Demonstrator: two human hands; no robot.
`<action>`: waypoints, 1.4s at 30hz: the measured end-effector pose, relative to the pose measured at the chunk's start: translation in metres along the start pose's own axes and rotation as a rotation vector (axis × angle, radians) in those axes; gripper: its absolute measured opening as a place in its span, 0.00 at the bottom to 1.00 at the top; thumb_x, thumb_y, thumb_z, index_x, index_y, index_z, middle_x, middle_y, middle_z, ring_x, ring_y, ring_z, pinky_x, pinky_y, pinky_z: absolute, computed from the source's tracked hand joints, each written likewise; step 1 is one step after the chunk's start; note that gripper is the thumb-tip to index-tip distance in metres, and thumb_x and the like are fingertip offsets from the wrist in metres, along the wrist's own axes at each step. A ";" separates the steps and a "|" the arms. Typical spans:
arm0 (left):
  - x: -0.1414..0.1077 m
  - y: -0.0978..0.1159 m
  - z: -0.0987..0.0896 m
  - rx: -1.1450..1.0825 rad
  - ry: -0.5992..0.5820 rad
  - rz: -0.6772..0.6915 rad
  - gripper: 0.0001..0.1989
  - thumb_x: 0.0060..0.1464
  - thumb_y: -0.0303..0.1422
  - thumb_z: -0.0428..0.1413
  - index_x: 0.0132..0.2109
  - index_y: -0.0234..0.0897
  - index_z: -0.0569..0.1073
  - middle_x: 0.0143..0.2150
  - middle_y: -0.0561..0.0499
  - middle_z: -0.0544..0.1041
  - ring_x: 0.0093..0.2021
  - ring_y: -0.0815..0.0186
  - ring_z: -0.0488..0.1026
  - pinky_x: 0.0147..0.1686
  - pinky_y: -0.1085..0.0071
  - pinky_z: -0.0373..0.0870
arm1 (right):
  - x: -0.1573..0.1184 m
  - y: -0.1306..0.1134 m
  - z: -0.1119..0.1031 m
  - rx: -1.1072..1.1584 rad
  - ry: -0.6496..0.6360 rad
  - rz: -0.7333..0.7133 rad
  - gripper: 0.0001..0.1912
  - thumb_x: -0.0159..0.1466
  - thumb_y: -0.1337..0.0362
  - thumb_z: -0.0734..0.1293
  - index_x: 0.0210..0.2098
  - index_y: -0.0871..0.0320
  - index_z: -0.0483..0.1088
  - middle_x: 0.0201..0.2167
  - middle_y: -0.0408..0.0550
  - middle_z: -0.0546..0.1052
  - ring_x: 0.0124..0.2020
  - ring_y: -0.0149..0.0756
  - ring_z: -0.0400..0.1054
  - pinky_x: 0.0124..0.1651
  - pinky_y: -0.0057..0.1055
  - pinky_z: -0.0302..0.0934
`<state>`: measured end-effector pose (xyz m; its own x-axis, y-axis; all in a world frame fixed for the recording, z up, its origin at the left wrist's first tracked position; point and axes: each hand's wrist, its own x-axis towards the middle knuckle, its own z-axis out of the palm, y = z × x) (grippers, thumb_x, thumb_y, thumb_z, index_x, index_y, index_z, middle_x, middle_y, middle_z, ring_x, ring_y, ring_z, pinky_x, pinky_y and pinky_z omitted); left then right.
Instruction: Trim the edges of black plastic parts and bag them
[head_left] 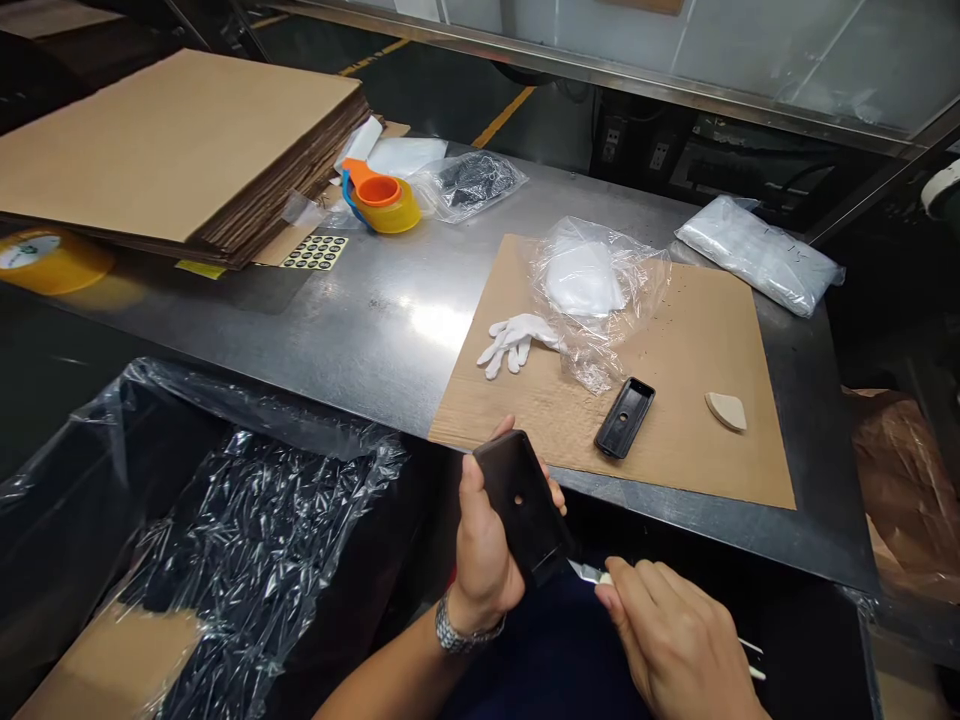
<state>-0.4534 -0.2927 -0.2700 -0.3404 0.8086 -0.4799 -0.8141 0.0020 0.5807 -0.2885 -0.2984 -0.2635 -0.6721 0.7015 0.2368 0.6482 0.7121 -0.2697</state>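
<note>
My left hand (484, 545) is closed round a black rectangular plastic part (519, 505) with a small round hole through its middle. In my right hand (671, 630) is a craft knife (589, 572), its fingers wrapped round the handle. The pointed blade meets or nearly meets the lower right corner of the part; exact contact is hard to tell. A second black part (625, 418) of similar shape lies on the cardboard sheet (697, 470) beyond my hands. To its right is a beige wedge-shaped pad (726, 411).
White gloves (519, 342) and a clear plastic bag (637, 290) lie on the cardboard. Stacked cardboard (172, 140), a tape dispenser (386, 203) and a sticker sheet (319, 253) occupy the metal table (375, 340)'s left. A plastic-lined bin (135, 400) stands lower left; a wrapped package (757, 255) lies back right.
</note>
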 end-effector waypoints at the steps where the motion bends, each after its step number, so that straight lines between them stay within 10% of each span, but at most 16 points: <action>1: 0.000 0.000 0.000 0.000 0.000 0.003 0.27 0.56 0.52 0.43 0.59 0.48 0.59 0.29 0.51 0.69 0.26 0.65 0.67 0.27 0.70 0.67 | 0.000 0.000 0.000 -0.006 -0.002 -0.001 0.18 0.69 0.64 0.51 0.35 0.62 0.69 0.19 0.43 0.67 0.20 0.29 0.61 0.24 0.28 0.50; 29: 0.001 0.001 0.000 0.123 0.029 -0.023 0.28 0.57 0.52 0.44 0.60 0.47 0.57 0.29 0.50 0.70 0.25 0.66 0.68 0.26 0.71 0.69 | 0.000 0.002 0.003 -0.029 -0.009 -0.018 0.17 0.69 0.64 0.51 0.36 0.61 0.69 0.19 0.44 0.68 0.19 0.30 0.60 0.25 0.28 0.49; 42: 0.003 0.001 -0.004 0.181 -0.009 -0.094 0.28 0.56 0.52 0.44 0.60 0.47 0.57 0.28 0.51 0.70 0.24 0.66 0.68 0.25 0.71 0.68 | 0.007 0.006 0.002 -0.065 -0.058 0.024 0.21 0.70 0.62 0.49 0.21 0.56 0.57 0.11 0.38 0.62 0.12 0.27 0.55 0.20 0.28 0.42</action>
<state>-0.4575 -0.2923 -0.2735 -0.2623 0.8049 -0.5322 -0.7438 0.1827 0.6429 -0.2900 -0.2893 -0.2655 -0.6744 0.7170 0.1765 0.6848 0.6967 -0.2134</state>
